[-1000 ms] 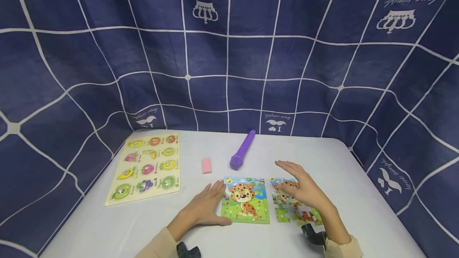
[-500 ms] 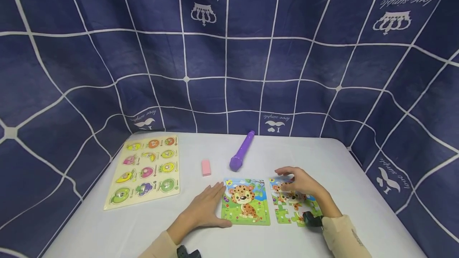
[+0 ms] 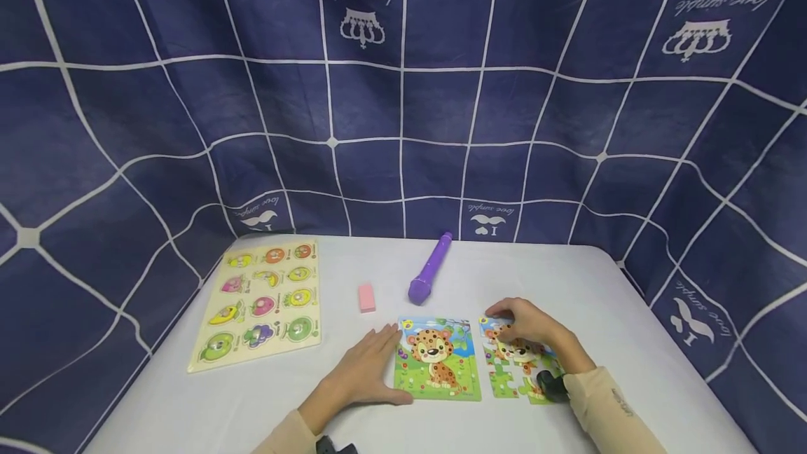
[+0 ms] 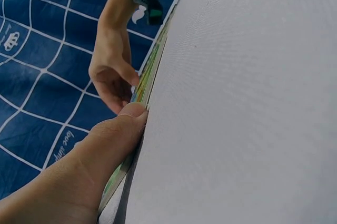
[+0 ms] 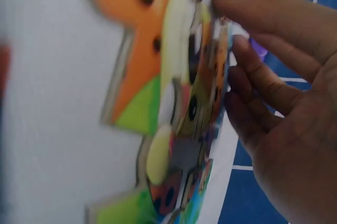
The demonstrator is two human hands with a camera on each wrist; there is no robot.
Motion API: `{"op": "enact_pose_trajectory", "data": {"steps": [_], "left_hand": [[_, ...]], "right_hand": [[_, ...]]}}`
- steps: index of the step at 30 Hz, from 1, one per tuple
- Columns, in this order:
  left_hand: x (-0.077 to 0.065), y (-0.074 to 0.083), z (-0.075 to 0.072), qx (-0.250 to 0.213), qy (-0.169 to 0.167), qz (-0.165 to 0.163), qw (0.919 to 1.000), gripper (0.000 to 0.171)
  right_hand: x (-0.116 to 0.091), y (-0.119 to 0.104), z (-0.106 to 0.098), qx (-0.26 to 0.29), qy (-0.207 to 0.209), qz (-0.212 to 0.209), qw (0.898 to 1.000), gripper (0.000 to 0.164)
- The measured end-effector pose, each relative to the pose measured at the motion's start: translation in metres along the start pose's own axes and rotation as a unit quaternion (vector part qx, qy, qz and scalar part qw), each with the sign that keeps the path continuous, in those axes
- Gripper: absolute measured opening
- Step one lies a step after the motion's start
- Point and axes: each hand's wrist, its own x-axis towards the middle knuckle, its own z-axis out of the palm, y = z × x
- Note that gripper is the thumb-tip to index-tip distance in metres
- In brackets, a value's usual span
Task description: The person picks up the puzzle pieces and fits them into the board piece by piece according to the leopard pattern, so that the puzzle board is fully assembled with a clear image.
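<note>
On the far left of the white table (image 3: 340, 265) lies a fruit board (image 3: 277, 343), flat and off to one side, maybe so it is out of the way. Next comes a little pink block (image 3: 366, 298). Below it, the left hand (image 3: 362, 370) is spread, fingers straight, against the left side of a spotted-cat picture (image 3: 436, 363). Its thumb touches the near edge. I think it is there to stop the picture sliding. Behind the picture a purple toy microphone (image 3: 431, 268) lies on a slant, and nobody is touching it.

Just right of the picture, not touching it, is the jigsaw (image 3: 518, 354). It shows the same cat, with gaps between some pieces, so the two are probably side by side to be easy to compare. The right hand (image 3: 532, 324) has its fingers bent round the jigsaw's far edge and its thumb on top, so it seems to pinch the top pieces. I cannot tell which ones.

The fruit board has tiny words, too small to read. The blue curtain (image 3: 372, 104) says "love simple" in many spots, upside down. The right sleeve (image 3: 608, 398) has dark marks I cannot read.
</note>
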Motion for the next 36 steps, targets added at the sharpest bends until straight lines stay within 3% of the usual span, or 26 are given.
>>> {"op": "enact_pose_trajectory", "data": {"steps": [17, 36], "left_hand": [[-0.002, 0.003, 0.003, 0.011, 0.007, 0.005, 0.9999, 0.124], [-0.002, 0.001, 0.003, 0.036, 0.014, 0.011, 0.9992, 0.123]], "right_hand": [[0.005, 0.013, -0.003, -0.004, -0.013, -0.021, 1.000, 0.039], [0.005, 0.016, -0.002, -0.003, 0.008, -0.035, 0.999, 0.038]]}}
